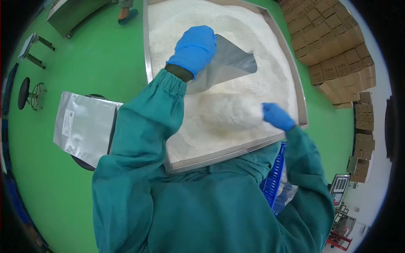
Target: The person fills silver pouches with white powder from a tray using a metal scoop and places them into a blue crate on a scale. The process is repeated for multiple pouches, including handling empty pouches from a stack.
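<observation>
My left hand (193, 49), in a blue glove, is closed around the edge of a silver foil pouch (231, 64). The pouch is tilted over a wide metal tray (300, 95) filled with white powder (272, 78). My right hand (278, 116), also gloved in blue, is closed at the right end of a scoop heaped with powder (236, 113), blurred by motion. The scoop's own outline is largely hidden under the heap. It is low over the powder, just below the pouch in this view.
At left, a stack of flat silver pouches (84, 126) with a white label rests on a round stool. A blue basket (276, 177) with pouches sits by my right side. Cardboard boxes (333, 50) are piled at right. A person's foot (126, 17) shows at the top.
</observation>
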The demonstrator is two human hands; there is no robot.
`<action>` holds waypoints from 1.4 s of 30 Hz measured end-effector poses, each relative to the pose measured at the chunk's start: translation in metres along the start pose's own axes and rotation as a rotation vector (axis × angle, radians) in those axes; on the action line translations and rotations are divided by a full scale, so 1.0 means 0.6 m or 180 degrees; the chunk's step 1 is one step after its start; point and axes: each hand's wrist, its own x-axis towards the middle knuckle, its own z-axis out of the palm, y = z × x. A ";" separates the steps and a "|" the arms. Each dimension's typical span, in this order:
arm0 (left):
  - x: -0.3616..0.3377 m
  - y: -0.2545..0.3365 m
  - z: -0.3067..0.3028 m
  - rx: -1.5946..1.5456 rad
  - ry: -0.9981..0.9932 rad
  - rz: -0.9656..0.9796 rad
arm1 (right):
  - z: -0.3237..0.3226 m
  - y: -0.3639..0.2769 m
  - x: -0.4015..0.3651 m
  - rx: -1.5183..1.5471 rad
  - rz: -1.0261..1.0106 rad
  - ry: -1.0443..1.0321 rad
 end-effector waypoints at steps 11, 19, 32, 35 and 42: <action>-0.041 0.084 -0.016 0.0189 -0.0476 -0.0199 | -0.263 -0.232 0.044 -0.2079 -0.0211 0.0663; -0.024 0.045 -0.016 0.0092 -0.0385 -0.0141 | -0.326 -0.211 -0.047 -0.2619 0.0457 0.0917; -0.014 0.024 -0.009 0.0151 -0.0345 -0.0061 | 0.149 0.004 0.100 -0.0442 0.0405 -0.0410; 0.004 0.002 0.006 -0.0023 -0.0081 0.0044 | -0.036 -0.042 0.017 -0.0409 0.0154 -0.0362; -0.009 0.015 0.004 0.0154 0.0166 0.0346 | -0.309 -0.189 -0.028 -0.0363 0.0780 0.0307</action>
